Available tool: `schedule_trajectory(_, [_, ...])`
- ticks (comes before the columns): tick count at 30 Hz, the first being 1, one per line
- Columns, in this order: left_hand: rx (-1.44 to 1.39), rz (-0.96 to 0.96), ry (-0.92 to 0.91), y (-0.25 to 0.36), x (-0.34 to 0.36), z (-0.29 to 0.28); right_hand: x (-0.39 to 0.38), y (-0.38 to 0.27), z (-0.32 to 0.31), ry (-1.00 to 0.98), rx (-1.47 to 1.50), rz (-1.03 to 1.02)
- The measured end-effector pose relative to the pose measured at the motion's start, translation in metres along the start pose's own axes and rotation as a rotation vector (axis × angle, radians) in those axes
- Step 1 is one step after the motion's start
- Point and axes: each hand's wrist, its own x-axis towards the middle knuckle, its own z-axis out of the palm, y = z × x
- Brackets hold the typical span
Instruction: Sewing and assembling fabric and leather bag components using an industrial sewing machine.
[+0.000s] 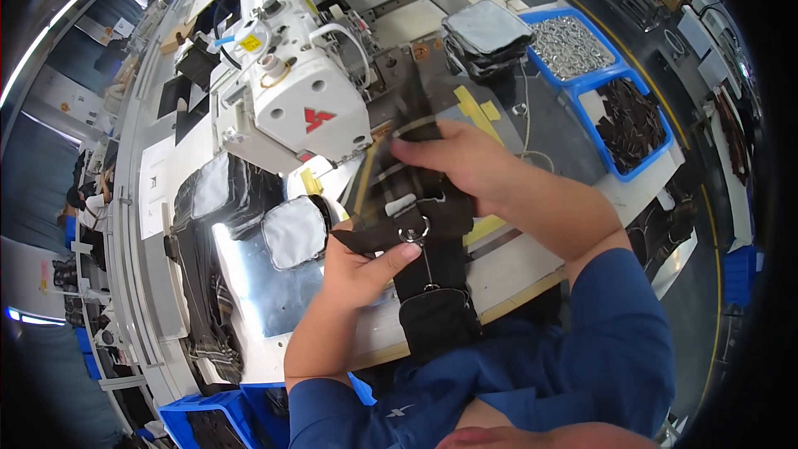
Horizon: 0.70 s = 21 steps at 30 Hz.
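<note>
Left grip (356,273): closed on the lower edge of a dark brown cloth piece with tan check lines (391,176); my thumb tip sits at the 6 o'clock edge of a silver metal ring (425,229).
Right grip (465,162): narrow, thumb and fingers pinching that cloth higher up; its blurred end points to 11 o'clock.
Cloth and ring: the cloth spans both grips; the ring lies at 2 o'clock from my left grip, 7 o'clock from my right.
Black fabric pouch-like part (436,324): hanging below the ring, at 6 o'clock, towards my body.
Handling step: I judge I am arranging the cloth by hand, near the white sewing machine (287,100) at 10 o'clock.
Next move calls for: in my judgement, a steady left hold while the right straightens the cloth.
White-edged bench (519,268): bears a pale grey square pad (295,233) near 8 o'clock.
Blue plastic bin (594,76): at 2 o'clock, holding silver metal hardware.
</note>
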Motion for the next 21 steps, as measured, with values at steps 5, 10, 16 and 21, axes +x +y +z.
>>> schedule_trajectory(5, [-0.19,0.183,0.029,0.004,-0.004,-0.001,0.006,0.008,0.006,-0.094,-0.014,-0.019])
schedule_trajectory(10, [0.183,0.27,0.081,0.008,-0.013,-0.005,-0.008,0.004,-0.004,-0.307,-0.523,-0.193])
schedule_trajectory(16, [0.477,0.491,0.023,0.011,-0.016,-0.014,-0.008,0.005,-0.006,-0.319,-0.614,-0.214])
schedule_trajectory(21, [0.416,0.679,0.416,0.009,-0.007,0.006,0.0,0.011,-0.002,-0.297,-0.765,-0.253])
